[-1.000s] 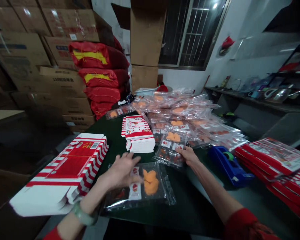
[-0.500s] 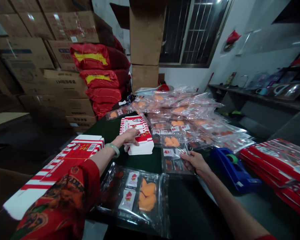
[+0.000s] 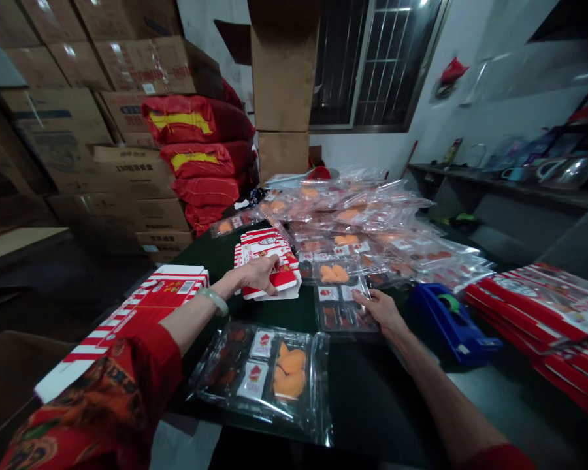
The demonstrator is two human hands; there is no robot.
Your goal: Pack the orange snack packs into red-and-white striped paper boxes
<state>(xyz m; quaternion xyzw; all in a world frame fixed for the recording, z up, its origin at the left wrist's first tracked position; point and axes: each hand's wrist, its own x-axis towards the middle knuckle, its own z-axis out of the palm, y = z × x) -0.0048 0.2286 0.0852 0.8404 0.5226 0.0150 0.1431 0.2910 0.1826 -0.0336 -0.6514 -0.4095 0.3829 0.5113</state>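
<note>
My left hand [image 3: 259,274], with a pale bangle on its wrist, has its fingers curled round the near end of the top red-and-white striped carton [image 3: 285,279]. That carton lies on a small stack of flat cartons. Further right, my right hand [image 3: 379,308] pinches the right edge of a clear plastic pack [image 3: 329,312] holding orange pieces and white printed sachets. A similar clear pack [image 3: 267,378] lies closer to me on the dark green table. Left of my left forearm is another pile of striped cartons [image 3: 164,294].
A heap of clear packs [image 3: 367,215] covers the back of the table. A blue tape dispenser [image 3: 453,326] stands to the right, beside stacked red cartons [image 3: 543,313]. Cardboard boxes [image 3: 132,176] and red sacks [image 3: 196,121] are piled behind on the left.
My left hand has drawn the top carton slightly askew on its stack, with its fingers more curled. My right hand stays on the pack. The camera view has shifted slightly.
</note>
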